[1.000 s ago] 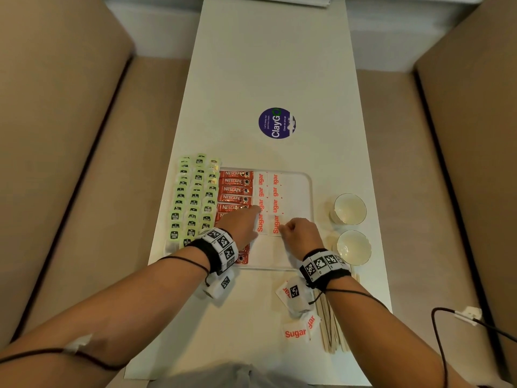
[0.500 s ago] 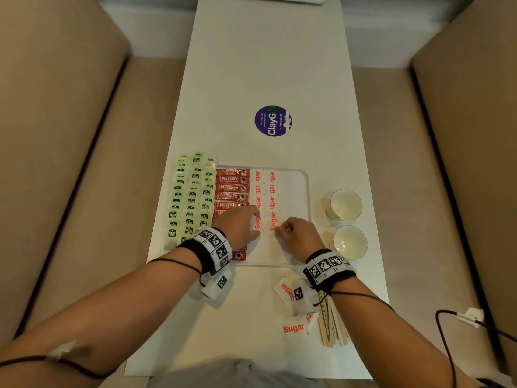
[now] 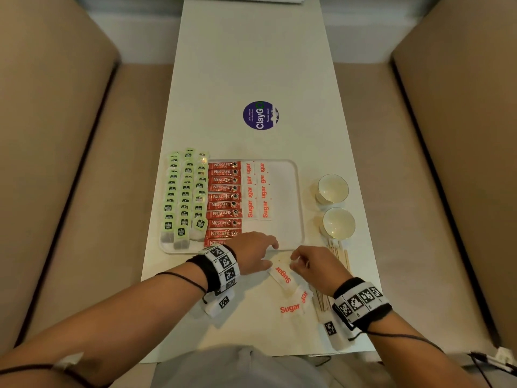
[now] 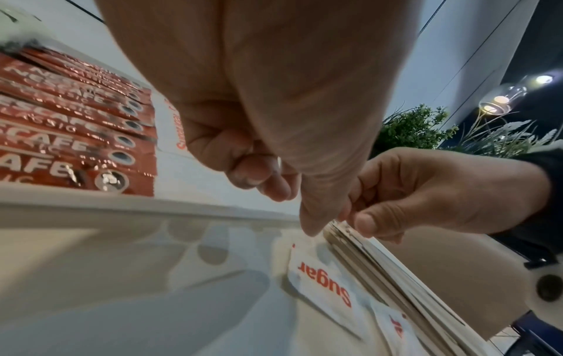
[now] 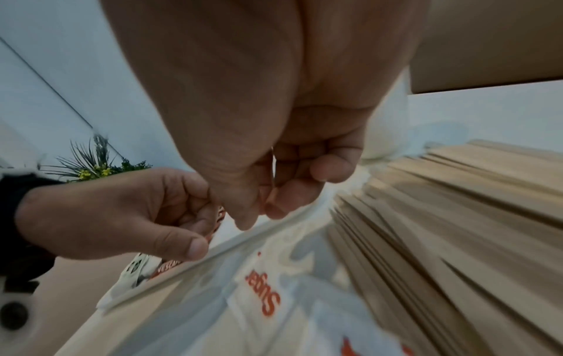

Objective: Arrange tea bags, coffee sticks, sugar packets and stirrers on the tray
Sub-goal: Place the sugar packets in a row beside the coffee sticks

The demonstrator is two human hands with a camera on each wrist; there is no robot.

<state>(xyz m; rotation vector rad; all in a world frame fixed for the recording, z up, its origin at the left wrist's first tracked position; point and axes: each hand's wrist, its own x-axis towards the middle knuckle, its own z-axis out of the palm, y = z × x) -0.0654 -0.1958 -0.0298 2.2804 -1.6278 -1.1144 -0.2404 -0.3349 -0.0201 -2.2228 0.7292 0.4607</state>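
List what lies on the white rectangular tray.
On the white rectangular tray: green-tagged tea bags, red Nescafe coffee sticks, and two columns of white sugar packets. The left hand hides its near edge.

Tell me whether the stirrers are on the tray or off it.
Off. The wooden stirrers lie in a bundle on the table beside the right hand, outside the tray, whose right part is bare.
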